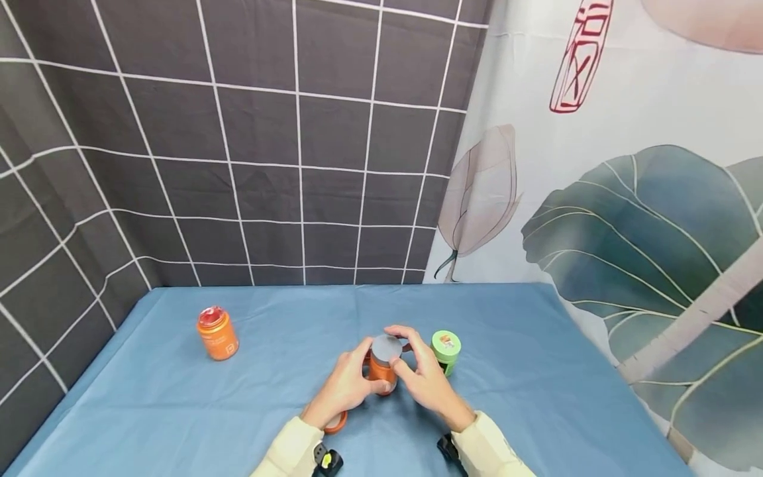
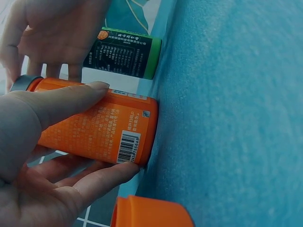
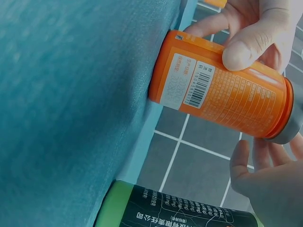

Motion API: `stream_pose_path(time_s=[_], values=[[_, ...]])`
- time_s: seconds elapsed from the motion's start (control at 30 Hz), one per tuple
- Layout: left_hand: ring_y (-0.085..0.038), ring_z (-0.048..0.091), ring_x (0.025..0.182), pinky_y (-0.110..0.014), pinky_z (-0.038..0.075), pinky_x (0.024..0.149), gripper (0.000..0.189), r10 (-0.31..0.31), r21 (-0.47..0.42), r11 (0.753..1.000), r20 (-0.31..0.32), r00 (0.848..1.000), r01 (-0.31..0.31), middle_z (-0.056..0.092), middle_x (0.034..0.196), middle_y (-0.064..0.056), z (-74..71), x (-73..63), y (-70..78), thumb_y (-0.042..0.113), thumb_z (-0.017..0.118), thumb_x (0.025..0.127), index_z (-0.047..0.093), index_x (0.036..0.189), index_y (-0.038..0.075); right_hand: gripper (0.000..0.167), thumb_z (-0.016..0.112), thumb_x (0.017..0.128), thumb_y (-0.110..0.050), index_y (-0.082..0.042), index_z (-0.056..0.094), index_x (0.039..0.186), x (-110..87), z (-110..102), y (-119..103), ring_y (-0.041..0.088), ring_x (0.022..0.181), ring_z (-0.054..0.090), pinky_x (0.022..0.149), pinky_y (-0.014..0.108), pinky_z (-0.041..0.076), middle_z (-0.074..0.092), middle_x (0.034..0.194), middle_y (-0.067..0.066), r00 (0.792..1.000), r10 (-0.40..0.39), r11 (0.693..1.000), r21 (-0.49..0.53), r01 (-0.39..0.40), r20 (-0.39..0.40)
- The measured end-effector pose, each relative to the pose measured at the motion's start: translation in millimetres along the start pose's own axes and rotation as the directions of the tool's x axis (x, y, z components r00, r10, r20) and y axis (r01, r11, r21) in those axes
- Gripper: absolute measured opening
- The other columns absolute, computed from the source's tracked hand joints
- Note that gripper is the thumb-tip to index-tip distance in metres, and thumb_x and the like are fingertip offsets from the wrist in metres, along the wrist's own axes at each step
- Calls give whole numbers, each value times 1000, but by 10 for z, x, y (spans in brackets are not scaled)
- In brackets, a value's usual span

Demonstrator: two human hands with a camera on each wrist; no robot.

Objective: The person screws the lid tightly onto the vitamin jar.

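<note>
With the orange bottle upright on the blue tablecloth, the left hand grips its body and the right hand pinches its grey lid; the probably light, stiff, smooth-walled container is best held at mid-body and lid rim.

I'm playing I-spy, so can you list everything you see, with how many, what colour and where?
Table: 1, blue-covered, front
Capped bottle: 1, orange, middle
Lid: 1, grey, on that bottle
Far bottle: 1, orange with red top, left
Jar: 1, green and black, right of middle
Ring, maybe a cap: 1, orange, near left wrist
Grid cloth: 1, dark grey and white, behind
Leaf cloth: 1, white, printed, right
Wrist cameras: 2, black, at wrists
Sleeves: 2, cream, bottom
Left hand: 1, bare, gripping capped bottle
Right hand: 1, bare, holding lid
</note>
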State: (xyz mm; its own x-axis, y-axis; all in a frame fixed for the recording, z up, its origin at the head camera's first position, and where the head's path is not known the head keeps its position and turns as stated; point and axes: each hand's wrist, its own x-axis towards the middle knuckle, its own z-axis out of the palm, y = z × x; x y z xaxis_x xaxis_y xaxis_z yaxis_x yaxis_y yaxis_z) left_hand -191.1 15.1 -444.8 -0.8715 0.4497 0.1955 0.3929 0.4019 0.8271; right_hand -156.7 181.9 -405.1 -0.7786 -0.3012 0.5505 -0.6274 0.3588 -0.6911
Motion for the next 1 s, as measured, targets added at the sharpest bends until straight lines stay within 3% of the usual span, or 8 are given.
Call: stream_pose_path(time_s=[0.4, 0.63, 1.0], values=[[-7, 57, 91, -31, 47, 80, 61, 7, 38, 999, -16, 1000, -6, 62, 106, 6, -17, 3, 6, 26, 79, 70, 48, 123, 23, 37, 56, 87, 0, 0, 47, 122, 19, 13, 6, 27, 103, 50, 80, 39, 40, 51, 119, 17, 1000, 4, 1000, -13, -4, -14], [-7, 57, 93, -31, 47, 81, 60, 0, 22, 1000, -12, 1000, 0, 62, 106, 7, -18, 22, 2, 25, 79, 70, 49, 122, 24, 45, 49, 83, 11, -2, 46, 126, 10, 3, 5, 28, 108, 46, 84, 32, 37, 48, 126, 18, 999, -34, 999, -10, 34, -1], [-5, 57, 88, -28, 47, 78, 59, 21, 39, 999, -28, 999, -20, 62, 103, 8, -32, 4, 0, 22, 80, 69, 49, 120, 24, 37, 54, 86, 4, 4, 47, 122, 44, 21, 4, 30, 105, 47, 82, 39, 37, 50, 120, 20, 1000, 2, 1000, 12, -2, -2]])
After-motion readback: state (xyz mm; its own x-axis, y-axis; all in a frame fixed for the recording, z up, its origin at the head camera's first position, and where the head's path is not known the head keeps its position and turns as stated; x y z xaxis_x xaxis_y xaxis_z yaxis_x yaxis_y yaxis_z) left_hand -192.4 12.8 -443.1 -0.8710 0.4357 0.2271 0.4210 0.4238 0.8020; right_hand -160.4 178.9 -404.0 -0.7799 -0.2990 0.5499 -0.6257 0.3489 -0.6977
